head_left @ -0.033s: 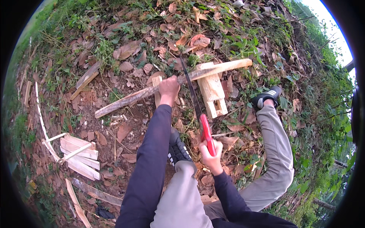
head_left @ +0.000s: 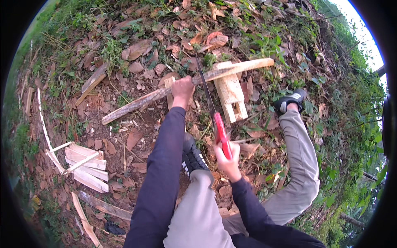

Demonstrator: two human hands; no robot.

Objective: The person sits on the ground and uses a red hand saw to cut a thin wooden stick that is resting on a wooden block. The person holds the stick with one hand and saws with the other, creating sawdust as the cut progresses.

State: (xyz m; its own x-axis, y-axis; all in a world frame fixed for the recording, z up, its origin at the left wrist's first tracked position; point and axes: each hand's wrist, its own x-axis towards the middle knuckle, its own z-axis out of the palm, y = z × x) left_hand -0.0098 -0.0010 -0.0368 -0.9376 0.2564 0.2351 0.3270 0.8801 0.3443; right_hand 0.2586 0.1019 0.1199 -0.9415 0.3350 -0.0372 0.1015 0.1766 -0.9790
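My left hand grips a long rough wooden pole and presses it down on a pale wooden block. My right hand is closed on the red handle of a handsaw. The saw's dark blade crosses the pole just to the right of my left hand, between that hand and the block. The pole's pale squared end sticks out past the block to the right.
The ground is bare earth with dry leaves and weeds. My left shoe is planted under the saw and my right shoe sits right of the block. A stack of pale split boards lies at the left, with a loose plank further up.
My right hand and the saw have slid a little forward along the cut. The left hand stays on the pole. The whole view has shifted slightly upward.
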